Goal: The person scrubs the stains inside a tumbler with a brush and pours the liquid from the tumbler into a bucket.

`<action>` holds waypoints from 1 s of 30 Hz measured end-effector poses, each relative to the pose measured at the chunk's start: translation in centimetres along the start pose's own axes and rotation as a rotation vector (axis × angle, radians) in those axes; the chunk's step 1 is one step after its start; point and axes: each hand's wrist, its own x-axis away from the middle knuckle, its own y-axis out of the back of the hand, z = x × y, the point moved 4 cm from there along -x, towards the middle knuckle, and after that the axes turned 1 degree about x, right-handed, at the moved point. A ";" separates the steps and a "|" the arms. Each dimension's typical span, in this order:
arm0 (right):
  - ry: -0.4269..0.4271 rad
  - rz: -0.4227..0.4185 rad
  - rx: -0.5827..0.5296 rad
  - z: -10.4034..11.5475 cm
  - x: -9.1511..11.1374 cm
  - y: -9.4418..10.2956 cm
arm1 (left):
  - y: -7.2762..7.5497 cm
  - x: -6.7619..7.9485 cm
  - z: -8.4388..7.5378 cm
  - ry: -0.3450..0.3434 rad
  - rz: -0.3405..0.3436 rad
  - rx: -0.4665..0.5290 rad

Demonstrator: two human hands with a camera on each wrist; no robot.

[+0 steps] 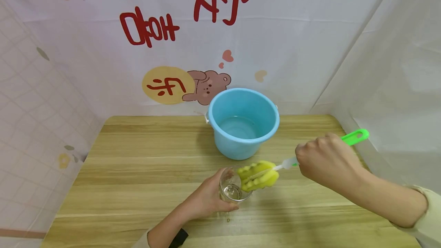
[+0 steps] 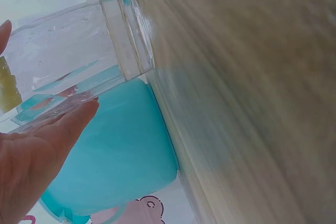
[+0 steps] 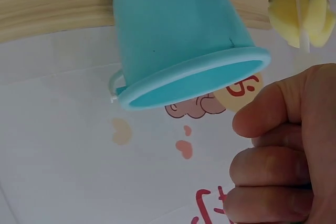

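My left hand (image 1: 206, 199) grips a clear drinking glass (image 2: 68, 45) from its left side, fingers behind and thumb in front. The glass stands close over the table, its mouth tilted a little to the right. My right hand (image 1: 329, 160) is wrapped round the green handle (image 1: 355, 137) of a sponge cup brush. The brush's yellow sponge head (image 1: 260, 176) lies at the glass's mouth, its tip overlapping the rim in the head view. In the right wrist view the curled fingers (image 3: 268, 169) show, while the handle inside the fist is hidden.
A light blue bucket (image 1: 237, 146) with some water in it stands behind the glass, near the back of the wooden table (image 1: 144, 156). Patterned white cloth (image 1: 293, 41) hangs behind and on both sides. A small black object (image 1: 179, 237) lies by the left forearm.
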 end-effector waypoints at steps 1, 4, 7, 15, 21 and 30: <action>-0.010 -0.003 -0.010 -0.1 0.2 -0.1 | 0.0 0.0 0.0 0.001 0.002 0.001; -0.036 -0.003 -0.044 -0.2 0.9 -0.5 | 0.0 0.0 0.0 0.001 0.001 -0.003; -0.067 0.011 -0.077 -0.3 1.7 -1.0 | 0.0 0.1 0.1 0.004 -0.002 -0.003; -0.140 0.036 -0.137 -0.3 4.0 -2.3 | 0.0 0.1 0.2 0.009 -0.007 -0.016; -0.190 0.021 -0.165 -0.2 5.6 -3.3 | -0.1 0.0 0.1 0.004 -0.014 -0.030; -0.220 0.055 -0.228 0.4 7.9 -4.3 | -0.1 0.0 0.0 0.017 -0.011 -0.019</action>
